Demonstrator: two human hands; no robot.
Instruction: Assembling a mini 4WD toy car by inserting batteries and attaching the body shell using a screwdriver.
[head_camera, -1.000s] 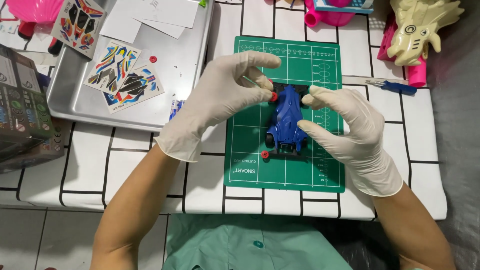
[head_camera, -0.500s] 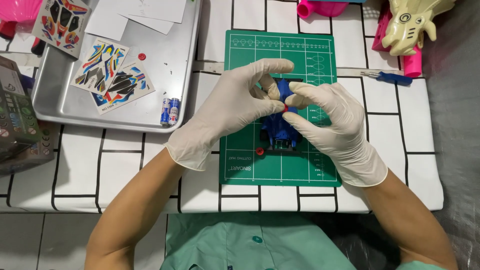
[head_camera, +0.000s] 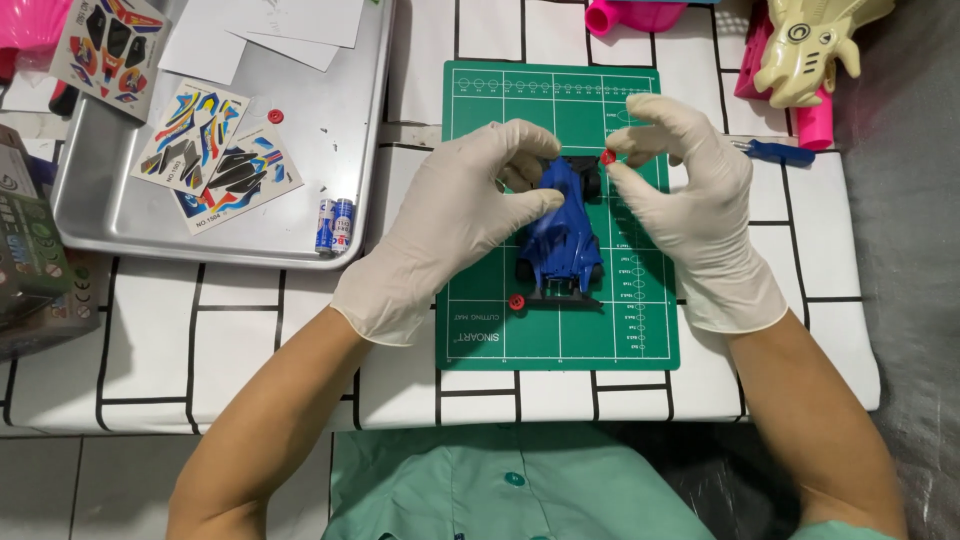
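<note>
Head view: the blue model car (head_camera: 560, 235) lies on the green cutting mat (head_camera: 470, 320), near the middle of the tabletop (head_camera: 230, 340). The left hand (head_camera: 455, 225) steadies the car body, its fingers closed around the car's left side and front. The right hand (head_camera: 695, 215) pinches a small red roller (head_camera: 607, 157) between thumb and forefinger, just beside the car's front corner. Risk: the roller is small and the gloves look slick, so a loose pinch could drop it off the mat (it might roll toward the tabletop's far edge). A second red roller (head_camera: 516, 301) by the car's rear could be knocked away by the left wrist. In the metal tray (head_camera: 300, 235) at the far left corner lie multicoloured rectangular sticker sheets (head_camera: 215, 160), white paper backings (head_camera: 265, 35) and two blue-and-white batteries (head_camera: 334, 226). A dark printed box (head_camera: 30, 260) sits at the left edge.
</note>
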